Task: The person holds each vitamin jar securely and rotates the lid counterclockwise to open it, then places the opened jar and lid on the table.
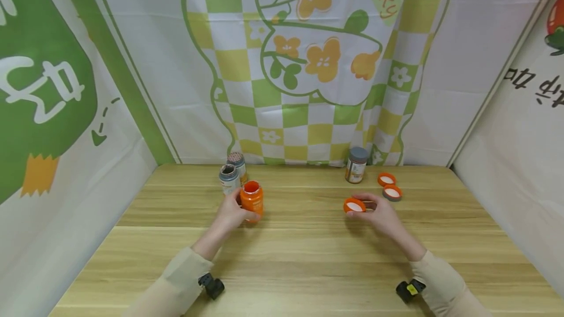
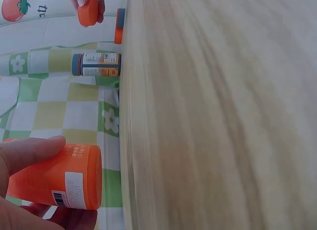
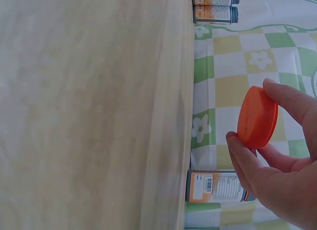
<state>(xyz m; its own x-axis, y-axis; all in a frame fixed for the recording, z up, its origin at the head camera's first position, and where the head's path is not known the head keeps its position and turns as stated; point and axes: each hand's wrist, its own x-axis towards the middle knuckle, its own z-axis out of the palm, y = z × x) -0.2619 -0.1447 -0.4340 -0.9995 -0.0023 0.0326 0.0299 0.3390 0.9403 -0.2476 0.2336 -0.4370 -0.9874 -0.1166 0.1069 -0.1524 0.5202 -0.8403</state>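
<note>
In the head view the left hand grips an orange bottle, uncapped and upright, with fingers and thumb round its sides. Two grey-topped bottles without lids, one nearer and one behind, stand just behind that hand. The right hand pinches an orange lid by its edges, its white inside facing up toward the head camera. In the left wrist view the orange bottle shows a white barcode label. The right wrist view shows the lid's orange outer face between thumb and fingers.
A bottle with its grey lid on stands at the back right of the wooden table. Beside it lie an orange lid and a grey-rimmed lid with orange inside. A patterned curtain hangs behind the table.
</note>
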